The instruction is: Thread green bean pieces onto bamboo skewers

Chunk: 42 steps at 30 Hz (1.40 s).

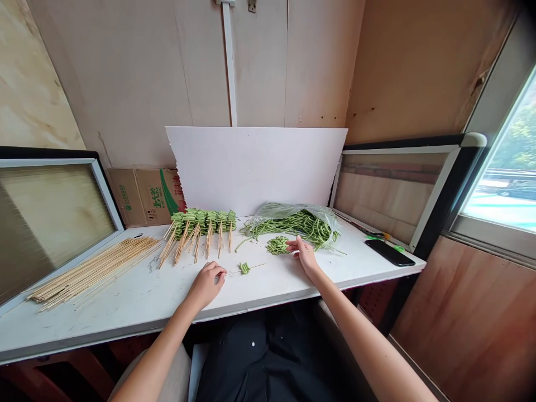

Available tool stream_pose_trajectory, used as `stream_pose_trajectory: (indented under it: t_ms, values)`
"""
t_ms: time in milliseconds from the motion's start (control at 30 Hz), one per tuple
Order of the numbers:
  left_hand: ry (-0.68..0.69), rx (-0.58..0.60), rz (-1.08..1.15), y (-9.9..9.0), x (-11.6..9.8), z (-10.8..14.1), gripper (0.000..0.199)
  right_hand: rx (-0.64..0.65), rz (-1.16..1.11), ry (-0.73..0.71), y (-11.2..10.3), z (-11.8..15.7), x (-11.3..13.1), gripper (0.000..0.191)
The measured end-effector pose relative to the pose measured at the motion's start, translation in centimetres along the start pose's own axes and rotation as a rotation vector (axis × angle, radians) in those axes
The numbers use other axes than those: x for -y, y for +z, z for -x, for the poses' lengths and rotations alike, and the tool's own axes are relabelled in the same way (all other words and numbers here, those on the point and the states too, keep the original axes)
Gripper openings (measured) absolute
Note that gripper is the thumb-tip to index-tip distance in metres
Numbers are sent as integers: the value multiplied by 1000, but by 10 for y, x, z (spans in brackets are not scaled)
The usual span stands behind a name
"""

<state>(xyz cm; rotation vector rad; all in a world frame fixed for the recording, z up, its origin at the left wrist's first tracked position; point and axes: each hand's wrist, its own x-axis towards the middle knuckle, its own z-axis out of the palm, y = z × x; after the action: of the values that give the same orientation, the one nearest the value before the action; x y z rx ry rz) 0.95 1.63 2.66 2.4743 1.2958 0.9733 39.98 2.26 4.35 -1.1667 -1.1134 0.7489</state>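
My left hand (209,282) pinches one end of a thin bamboo skewer (256,266) just above the table. Several short green bean pieces (244,268) are threaded on the skewer's middle, and its bare far end points right. My right hand (302,254) reaches to a small pile of cut green bean pieces (277,245), its fingertips at the pile's right side. The fingers look partly spread, and I cannot make out a piece between them. Right behind it lie long whole green beans (307,223) in a clear plastic bag (268,210).
Filled bean skewers (205,220) are stacked at the back left of the white table (176,296). Loose bare skewers (96,268) lie at the left. A black phone (389,252) rests at the right. Behind stand a cardboard box (144,195) and a white board (259,167).
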Motion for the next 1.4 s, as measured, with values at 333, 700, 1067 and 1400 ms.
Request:
stream_pose_trajectory:
  t_ms: [333,700,1067,1400]
  values:
    - [5,-19,-25,7,7,-1,30,50,89,-53,1,0,-8,68]
    - [-14,-30,-20,9,6,0,31,146,242,-164,4,-7,-19,50]
    - [11,-69,-32,16,14,1,32,42,614,-319,7,-36,4,40]
    - [1,-94,5,11,7,1,25,49,943,-256,-19,-124,9,34]
